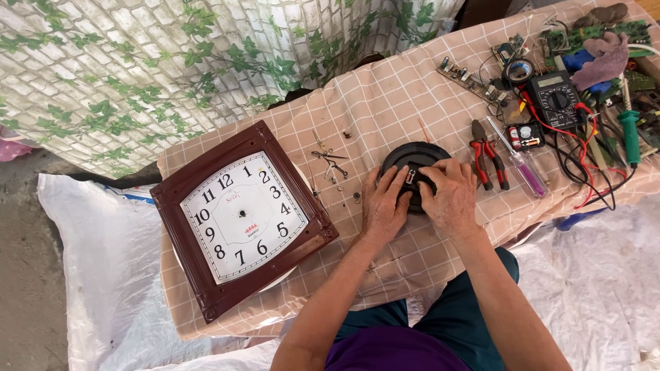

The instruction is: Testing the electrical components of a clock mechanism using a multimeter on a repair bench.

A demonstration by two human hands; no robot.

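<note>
Black round clock housing [412, 159], right of the wall clock [240, 218], looks light, rigid plastic, likely fragile; left hand [383, 206] and right hand [450, 196] fingers press together on its near edge.

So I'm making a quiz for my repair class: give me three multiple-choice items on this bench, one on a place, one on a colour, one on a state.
1. Where does the wall clock lie relative to the hands?
A. to their left
B. to their right
C. under them

2. What colour are the pliers' handles?
A. blue
B. red
C. yellow

3. What state is the clock dial in?
A. three pointers fitted
B. covered by cloth
C. no pointers fitted

Answers:
1 A: the clock sits left of the left hand and right hand.
2 B: the grips show red beside the round black part that both hands rest on.
3 C: only a bare centre hole shows.
</note>
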